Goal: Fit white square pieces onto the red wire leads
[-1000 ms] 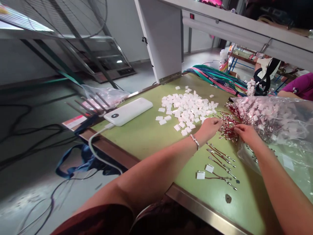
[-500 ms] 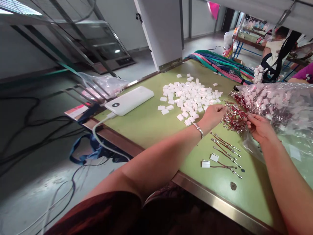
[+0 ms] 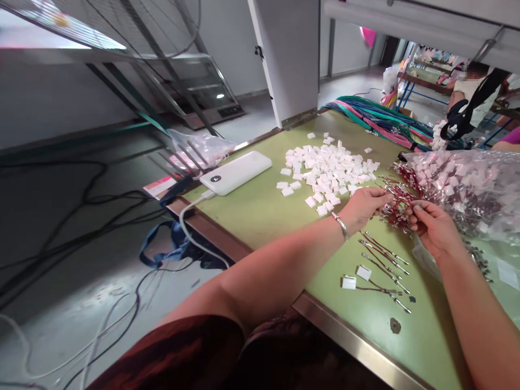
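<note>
A tangled heap of short red wires [image 3: 396,208] with metal terminals lies between my two hands. My left hand [image 3: 365,206], a bracelet on its wrist, pinches at the heap's left side, thumb and forefinger together on a wire. At the right side my right hand [image 3: 434,227] has its fingers closed on wires of the same heap. Nearer me, several separate red wires [image 3: 385,252] lie in a row. Below them are wires with white connector housings [image 3: 348,282] on their left ends. A large pile of loose white housings [image 3: 325,165] spreads beyond my left hand.
A clear plastic bag [image 3: 467,184] full of white housings and red wires stands at the right. A white power bank [image 3: 238,172] with a cable lies at the table's left edge. Bundled coloured cables [image 3: 377,119] run along the back. A person [image 3: 473,92] sits farther off.
The view has shifted, so the whole scene sits lower and farther right. Both hands stay at the wire heap, with only small finger movements.
</note>
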### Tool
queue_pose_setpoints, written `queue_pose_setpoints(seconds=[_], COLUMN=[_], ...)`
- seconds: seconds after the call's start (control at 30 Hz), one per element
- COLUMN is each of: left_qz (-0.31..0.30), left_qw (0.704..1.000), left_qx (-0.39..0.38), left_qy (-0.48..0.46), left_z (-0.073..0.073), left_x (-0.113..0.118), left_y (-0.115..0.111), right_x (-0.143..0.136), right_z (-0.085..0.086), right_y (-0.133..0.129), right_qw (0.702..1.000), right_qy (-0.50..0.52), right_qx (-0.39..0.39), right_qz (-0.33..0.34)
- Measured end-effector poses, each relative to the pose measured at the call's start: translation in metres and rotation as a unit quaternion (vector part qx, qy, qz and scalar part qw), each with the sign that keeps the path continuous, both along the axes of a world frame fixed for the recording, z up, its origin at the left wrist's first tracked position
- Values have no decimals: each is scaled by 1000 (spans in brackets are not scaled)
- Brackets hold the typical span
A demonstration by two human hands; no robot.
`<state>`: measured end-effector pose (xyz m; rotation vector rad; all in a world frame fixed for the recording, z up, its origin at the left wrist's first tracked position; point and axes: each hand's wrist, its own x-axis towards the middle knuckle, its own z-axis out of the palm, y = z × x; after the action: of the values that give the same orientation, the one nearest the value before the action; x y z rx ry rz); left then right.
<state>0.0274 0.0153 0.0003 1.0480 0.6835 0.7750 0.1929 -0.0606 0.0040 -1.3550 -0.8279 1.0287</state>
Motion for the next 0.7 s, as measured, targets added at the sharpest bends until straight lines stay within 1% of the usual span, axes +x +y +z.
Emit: queue_pose_setpoints(seconds=[0.13,0.2,0.3,0.43,0.5,0.53,0.6,0.63,0.7], left_qz=[-2,3,13,62,54,37,4,-3,1], left_qw=[999,998,996,991,991,992,995,996,998], left_qx=[-29,-27,16,84,95,92,73,60,37], left_qy=[-42,-58,-86,-87,-82,-79,-68,-60,-48], left_z=[1,3,10,19,19,18,12,9,2], left_x=[1,0,-3,-9,-9,-8,-4,-2,2], left_y=[-2,-2,1,4,3,2,1,1,2], right_x=[-14,-20,-22,-16,-15,-16,-19,-21,-24], right_z=[-2,-2,-2,-1,-1,-1,-2,-3,-6], right_y=[-3,-4,-4,-4,-4,-4,-4,-3,0], right_qw=[1000,999,999,1000,999,999,993,986,967], right_qy=[-17,-22,-21,-7,-21,-43,-117,-165,-246], right_qx=[20,24,15,13,17,20,21,18,3], right_qz=[-3,11,26,-25,-23,-13,12,27,63])
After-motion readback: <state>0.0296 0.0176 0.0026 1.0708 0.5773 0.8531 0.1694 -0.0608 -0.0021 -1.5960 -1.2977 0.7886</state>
